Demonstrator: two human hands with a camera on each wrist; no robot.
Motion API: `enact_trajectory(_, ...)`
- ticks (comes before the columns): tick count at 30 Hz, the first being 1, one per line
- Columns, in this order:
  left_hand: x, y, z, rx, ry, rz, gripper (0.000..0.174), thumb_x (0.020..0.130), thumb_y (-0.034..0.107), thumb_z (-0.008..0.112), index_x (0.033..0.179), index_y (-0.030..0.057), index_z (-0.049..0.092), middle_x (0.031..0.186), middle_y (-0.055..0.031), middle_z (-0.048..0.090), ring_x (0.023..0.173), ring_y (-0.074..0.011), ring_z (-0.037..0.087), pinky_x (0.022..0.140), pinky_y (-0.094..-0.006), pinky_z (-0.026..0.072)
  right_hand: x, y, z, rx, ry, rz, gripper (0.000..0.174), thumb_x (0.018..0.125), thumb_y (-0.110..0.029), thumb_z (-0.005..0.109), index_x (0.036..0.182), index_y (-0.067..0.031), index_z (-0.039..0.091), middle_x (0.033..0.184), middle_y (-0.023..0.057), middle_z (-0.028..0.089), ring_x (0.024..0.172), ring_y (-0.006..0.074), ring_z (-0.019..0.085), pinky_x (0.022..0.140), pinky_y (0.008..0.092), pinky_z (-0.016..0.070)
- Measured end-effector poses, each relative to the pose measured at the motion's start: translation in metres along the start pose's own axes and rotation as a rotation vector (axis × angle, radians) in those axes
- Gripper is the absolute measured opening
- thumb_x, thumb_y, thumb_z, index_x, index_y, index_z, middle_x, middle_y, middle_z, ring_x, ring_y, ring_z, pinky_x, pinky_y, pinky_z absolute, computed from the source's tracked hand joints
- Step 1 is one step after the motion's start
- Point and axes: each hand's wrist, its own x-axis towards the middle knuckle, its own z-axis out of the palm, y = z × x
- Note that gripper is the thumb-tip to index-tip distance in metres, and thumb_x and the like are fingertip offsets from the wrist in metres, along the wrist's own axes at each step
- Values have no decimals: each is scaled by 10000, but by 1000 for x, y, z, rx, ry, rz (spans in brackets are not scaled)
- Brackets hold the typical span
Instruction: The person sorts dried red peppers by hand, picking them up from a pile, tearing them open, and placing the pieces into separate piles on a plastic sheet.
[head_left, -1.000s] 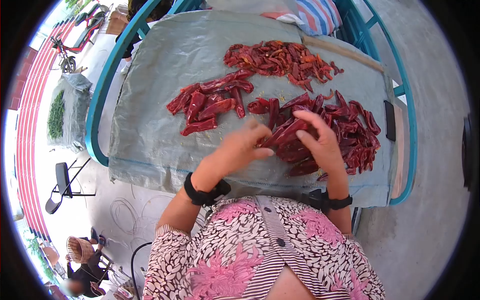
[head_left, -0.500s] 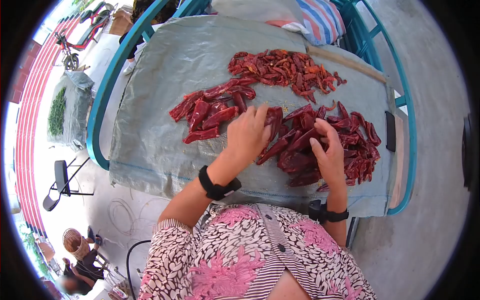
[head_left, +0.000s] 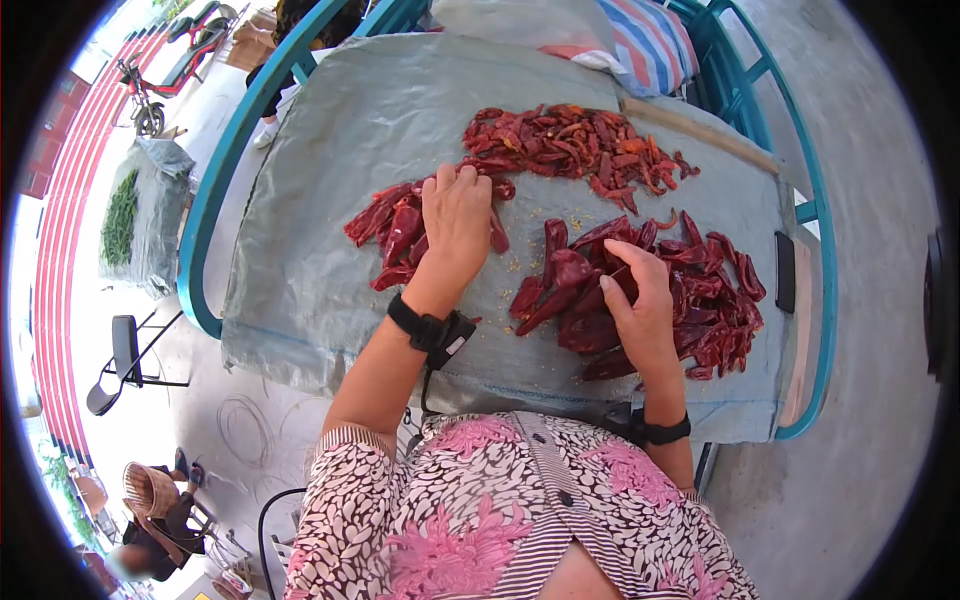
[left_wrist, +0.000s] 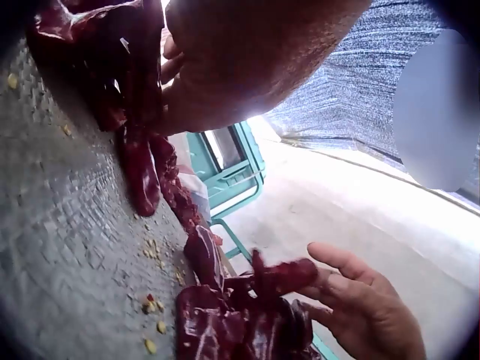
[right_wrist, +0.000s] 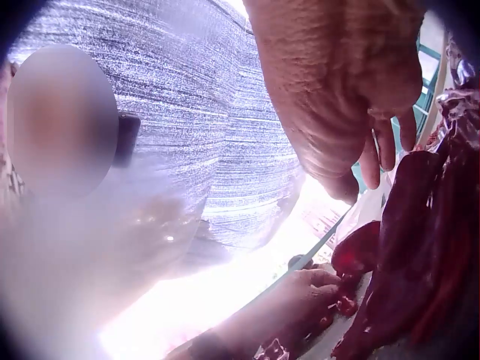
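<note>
My left hand (head_left: 457,222) reaches over a small pile of whole dried red chilli peppers (head_left: 405,228), back of the hand up, fingertips at the pile's far edge. In the left wrist view its fingers (left_wrist: 172,69) are partly hidden behind dark red peppers (left_wrist: 141,172); whether they grip one I cannot tell. My right hand (head_left: 645,318) is at the near left side of a larger pile of whole peppers (head_left: 715,300), thumb and forefinger apart. The right wrist view shows its fingers (right_wrist: 386,142) hanging loosely beside long, shiny peppers (right_wrist: 409,217).
Smaller, more orange-red chillies (head_left: 570,140) form a third heap at the back. Everything lies on a grey-green woven sheet (head_left: 300,250) inside a teal metal frame (head_left: 190,260). A dark phone (head_left: 785,272) lies at the right edge. Yellow seeds (left_wrist: 150,345) are scattered between the piles.
My left hand has moved from the large right pile leftward and away from the body to the small left pile. The right hand stays by the large pile, its fingers now off the pepper they held.
</note>
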Motion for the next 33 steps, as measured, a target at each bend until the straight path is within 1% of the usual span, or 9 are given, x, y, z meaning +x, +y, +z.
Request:
enact_trajectory(2, -3, 0, -5, 7, -24, 12, 202, 865, 137, 671, 1065, 115, 698, 1006, -58, 651, 1011, -265, 574, 837, -412, 426, 3, 2, 1, -59, 7, -28, 414, 889, -83, 701, 1299, -87, 648, 1289, 127, 652, 1238, 323, 564, 1079, 443, 414)
enact_trajectory(5, -9, 3, 1, -70, 150, 1, 159, 839, 167, 721, 991, 124, 707, 978, -48, 637, 999, -258, 570, 830, -414, 416, 8, -1, 5, -83, -6, -53, 408, 884, -87, 702, 1290, -104, 656, 1268, 117, 663, 1225, 322, 568, 1064, 450, 415)
enact_trajectory(8, -9, 3, 2, -61, 97, 18, 184, 822, 185, 752, 988, 124, 703, 977, -50, 634, 1002, -260, 568, 838, -416, 413, 11, -6, 14, -78, -30, -89, 397, 876, -85, 701, 1270, -115, 666, 1248, 101, 670, 1214, 316, 572, 1057, 456, 415)
enact_trajectory(14, -3, -2, 13, -89, 144, -12, 116, 858, 142, 708, 973, 127, 698, 1006, -40, 644, 1017, -266, 568, 864, -422, 401, 13, -15, 21, -138, -88, -154, 382, 867, -81, 701, 1245, -124, 674, 1230, 84, 672, 1207, 303, 574, 1064, 457, 407)
enact_trajectory(17, -9, 10, -10, -257, 339, 118, 46, 868, 123, 690, 913, 121, 684, 1017, -27, 653, 1032, -263, 572, 879, -421, 392, 12, -12, 18, -157, -84, -150, 416, 865, -90, 706, 1277, -111, 654, 1255, 98, 667, 1211, 318, 579, 1065, 461, 409)
enact_trajectory(22, -37, 44, -48, -493, 19, 235, 97, 868, 125, 698, 962, 126, 677, 1074, -19, 673, 1070, -265, 573, 913, -432, 389, 16, -21, 20, -7, 18, -143, 501, 857, -112, 723, 1343, -81, 604, 1292, 129, 656, 1210, 342, 597, 1055, 467, 420)
enact_trajectory(26, -34, 33, -40, -623, -73, 280, 207, 864, 140, 719, 1066, 124, 680, 1157, -33, 683, 1140, -280, 570, 945, -449, 394, 11, -15, 24, 55, -27, -185, 351, 893, -91, 690, 1242, -94, 665, 1196, 105, 696, 1129, 318, 627, 1012, 452, 436)
enact_trajectory(29, -15, 22, -39, -427, 83, 137, 272, 864, 163, 736, 1127, 106, 692, 1297, -93, 647, 1257, -325, 532, 1016, -476, 389, 13, -10, 17, -29, -5, -178, 289, 915, -92, 669, 1203, -113, 678, 1138, 82, 704, 1079, 297, 633, 1011, 448, 426)
enact_trajectory(33, 1, 1, -7, -125, -19, 54, 341, 873, 220, 745, 1191, 104, 711, 1464, -178, 530, 1396, -407, 416, 1132, -528, 319, 20, -2, 13, -173, -3, -200, 286, 928, -88, 655, 1209, -133, 681, 1131, 59, 705, 1099, 280, 621, 1068, 491, 384)
